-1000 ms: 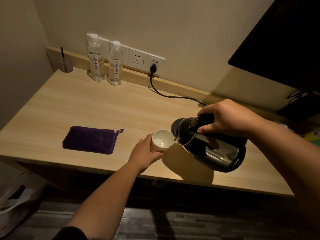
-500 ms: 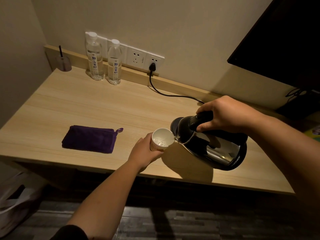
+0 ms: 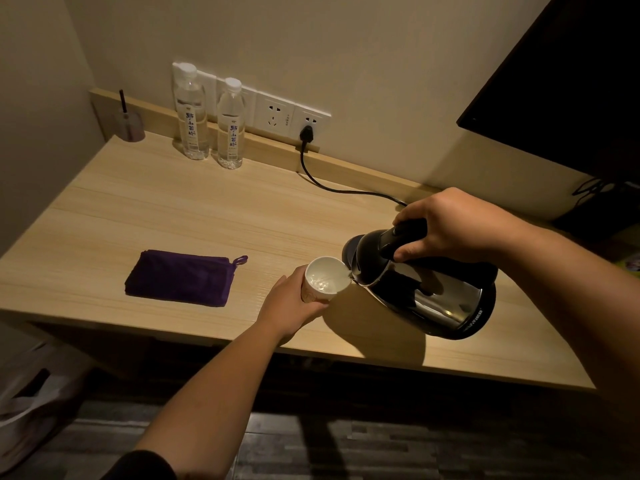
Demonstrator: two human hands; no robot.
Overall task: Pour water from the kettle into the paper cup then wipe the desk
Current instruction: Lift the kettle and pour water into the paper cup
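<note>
Right hand (image 3: 460, 223), fingers wrapped on the handle, keeps the tilted black-and-steel kettle (image 3: 422, 289) pouring; left hand (image 3: 291, 303) grips the white paper cup (image 3: 325, 282), water risen, at its 9 o'clock.

Kettle (image 3: 426, 296) handle under the right hand (image 3: 460, 225); bottle labels (image 3: 191, 128) illegible.

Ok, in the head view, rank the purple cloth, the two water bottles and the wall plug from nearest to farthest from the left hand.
1. Purple cloth: on the desk just to the left of the left hand, which holds the paper cup.
2. Wall plug: in the socket at the back wall.
3. Water bottles: back left, by the wall.
Plug and bottles are close to call.
</note>
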